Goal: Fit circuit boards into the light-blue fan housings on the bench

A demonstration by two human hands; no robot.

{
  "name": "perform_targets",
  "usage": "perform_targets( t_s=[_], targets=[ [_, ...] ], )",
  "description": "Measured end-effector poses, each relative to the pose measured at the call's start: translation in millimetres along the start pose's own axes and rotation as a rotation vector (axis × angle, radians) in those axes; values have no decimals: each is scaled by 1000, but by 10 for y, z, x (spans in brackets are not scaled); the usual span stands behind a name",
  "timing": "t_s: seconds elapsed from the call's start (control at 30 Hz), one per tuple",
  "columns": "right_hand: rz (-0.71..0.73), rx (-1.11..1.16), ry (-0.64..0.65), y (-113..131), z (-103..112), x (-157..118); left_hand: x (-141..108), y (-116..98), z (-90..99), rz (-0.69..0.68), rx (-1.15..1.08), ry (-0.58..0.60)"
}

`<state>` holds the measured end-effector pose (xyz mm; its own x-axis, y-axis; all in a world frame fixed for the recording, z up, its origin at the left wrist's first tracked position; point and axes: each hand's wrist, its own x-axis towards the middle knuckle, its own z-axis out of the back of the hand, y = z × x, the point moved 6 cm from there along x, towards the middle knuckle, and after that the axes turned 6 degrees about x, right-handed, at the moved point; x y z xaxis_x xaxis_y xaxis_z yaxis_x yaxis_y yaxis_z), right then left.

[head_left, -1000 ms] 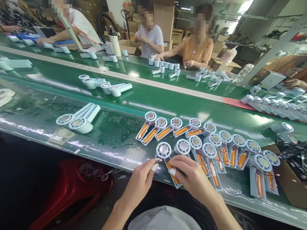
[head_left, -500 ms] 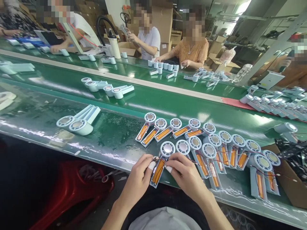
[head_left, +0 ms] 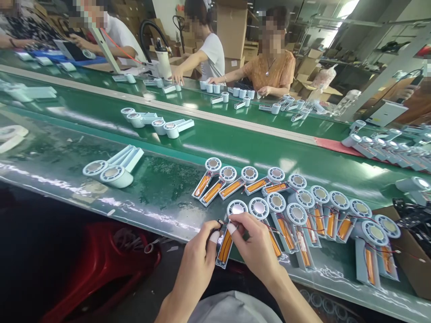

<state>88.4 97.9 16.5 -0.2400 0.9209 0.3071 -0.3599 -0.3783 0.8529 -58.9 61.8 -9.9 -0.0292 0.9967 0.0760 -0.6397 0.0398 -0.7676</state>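
Observation:
At the bench's front edge lies a pale blue handheld unit [head_left: 224, 251], its round head away from me and an orange battery in its open handle. My left hand [head_left: 198, 255], thumb tip wrapped in white, pinches a small black part [head_left: 220, 222] beside the handle's upper end. My right hand [head_left: 254, 240] is closed at the neck of the same unit, with fingertips pressed together; what they hold is too small to make out. Several similar open units [head_left: 286, 231] with orange batteries and thin wires lie to the right and behind.
Two pale blue units [head_left: 116, 176] lie on the left of the bench [head_left: 161, 206]. More units [head_left: 171, 130] sit on the green belt [head_left: 215, 134]. A cardboard box [head_left: 412, 269] with black parts stands at right. People work across the belt.
My right hand has moved left, over the unit's neck, closer to my left hand. Across the belt, a person in white has reached down to a unit. The view has shifted slightly.

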Motion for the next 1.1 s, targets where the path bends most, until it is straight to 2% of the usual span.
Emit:
perform_targets(
  t_s=[0.17,0.47,0.57,0.77,0.93,1.1],
  targets=[
    [95,-92,66,11,-52,-5,-32,-21,0,-3,18,27],
    [244,-568,258,147,-80,21,-58,21,-1,73,-88,-21],
    [288,-661,266,198,-111,15,-63,-4,11,24,-54,-46],
    [324,-812,244,250,-203,-5,-139,-66,-2,-183,152,-215],
    [295,-858,284,220,-204,41,-162,-135,-17,-304,220,-253],
    [258,-622,256,161,-132,92,-66,-86,72,-295,153,-177]
  ],
)
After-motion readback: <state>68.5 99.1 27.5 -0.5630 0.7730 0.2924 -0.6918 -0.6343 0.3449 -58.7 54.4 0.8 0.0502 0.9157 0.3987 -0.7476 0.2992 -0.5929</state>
